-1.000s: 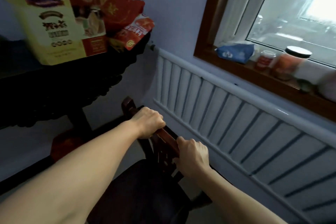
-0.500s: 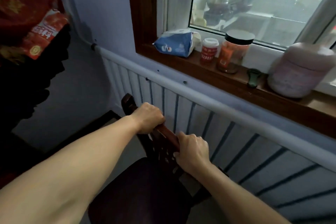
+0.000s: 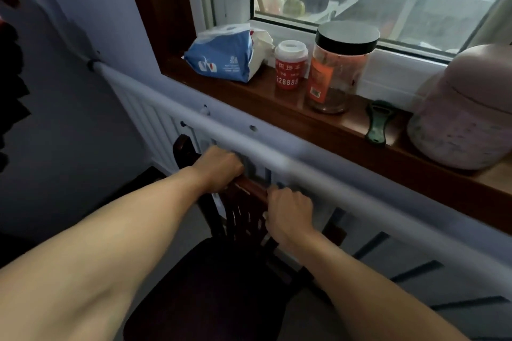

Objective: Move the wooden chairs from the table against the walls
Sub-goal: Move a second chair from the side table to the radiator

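A dark wooden chair [image 3: 210,291] with a rounded seat stands below me, its backrest right up against the white radiator [image 3: 155,116] under the window. My left hand [image 3: 219,167] grips the left part of the chair's top rail. My right hand [image 3: 289,212] grips the same rail further right, its fingers curled over the reddish wood [image 3: 252,188] between the two hands. The chair's legs are hidden beneath the seat and my arms.
A wooden windowsill [image 3: 277,111] above the radiator holds a blue tissue pack [image 3: 221,59], a small red jar [image 3: 291,68], a black-lidded jar [image 3: 338,69], a green peeler [image 3: 378,124] and a pink pot [image 3: 465,113]. A dark carved cabinet edge [image 3: 11,86] stands at far left.
The view has swung right and closer to the window; the shelf with boxes has left the frame. The chair back has come nearer the radiator, with both hands still gripping the rail.
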The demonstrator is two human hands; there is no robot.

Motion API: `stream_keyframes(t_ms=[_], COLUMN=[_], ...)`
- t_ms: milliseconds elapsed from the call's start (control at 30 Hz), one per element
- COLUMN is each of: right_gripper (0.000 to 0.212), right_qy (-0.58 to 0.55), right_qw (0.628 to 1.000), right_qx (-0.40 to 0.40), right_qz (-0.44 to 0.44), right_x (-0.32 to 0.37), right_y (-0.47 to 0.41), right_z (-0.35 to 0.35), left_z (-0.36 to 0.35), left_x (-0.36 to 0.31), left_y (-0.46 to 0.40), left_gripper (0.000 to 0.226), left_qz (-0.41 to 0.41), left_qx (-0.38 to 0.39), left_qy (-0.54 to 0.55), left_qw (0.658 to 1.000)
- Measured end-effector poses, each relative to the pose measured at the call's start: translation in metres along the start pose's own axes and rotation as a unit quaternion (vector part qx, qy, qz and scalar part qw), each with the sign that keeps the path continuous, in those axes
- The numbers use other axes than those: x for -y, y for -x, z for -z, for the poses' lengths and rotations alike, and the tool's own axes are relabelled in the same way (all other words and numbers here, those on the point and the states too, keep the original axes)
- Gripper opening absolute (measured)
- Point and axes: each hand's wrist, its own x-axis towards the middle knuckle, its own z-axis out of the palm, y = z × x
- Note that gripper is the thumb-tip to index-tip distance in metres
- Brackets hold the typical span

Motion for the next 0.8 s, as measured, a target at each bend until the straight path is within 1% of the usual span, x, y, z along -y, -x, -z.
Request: stream_keyframes(t_ms=[100,200,333,400,500,633,733,800], right_gripper=[0.031,0.031,0.038,0.040,0.043,0.046,0.052,0.060], right_qy=[0.015,0.043,0.050,0.043,0.021,-0.001,-0.004,-0.007], right_qw=[1.000,0.999,0.998,0.999,0.999,0.999,0.998,0.998], right_qx=[0.011,0.022,0.030,0.031,0.044,0.052,0.042,0.034], right_qz=[-0.009,0.004,0.009,0.007,0.006,-0.013,-0.037,-0.050], right_x=[-0.008,-0.014,-0.016,-0.014,-0.009,-0.005,-0.001,0.001], right_y=[-0.008,-0.016,-0.021,-0.022,-0.025,-0.027,-0.026,-0.024], right_z=[-0.001,-0.003,-0.007,-0.010,-0.010,-0.010,-0.016,-0.018], left_z=[-0.005,-0.009,-0.018,-0.022,-0.026,-0.025,-0.029,-0.031], left_x=[-0.001,-0.001,-0.004,-0.004,0.000,-0.001,-0.009,-0.015], left_y=[-0.015,-0.027,-0.033,-0.032,-0.029,-0.025,-0.016,-0.012], left_gripper=[0.017,0.021,0.025,0.027,0.030,0.028,0.026,0.031], left_qz=[0.006,0.020,0.070,0.096,0.112,0.134,0.154,0.163], left_qx=[-0.008,0.002,-0.002,-0.011,-0.016,-0.025,-0.053,-0.056], left_qy=[0.006,0.001,0.014,0.018,0.021,0.021,0.061,0.092], left_qw=[1.000,1.000,0.997,0.995,0.993,0.990,0.985,0.981])
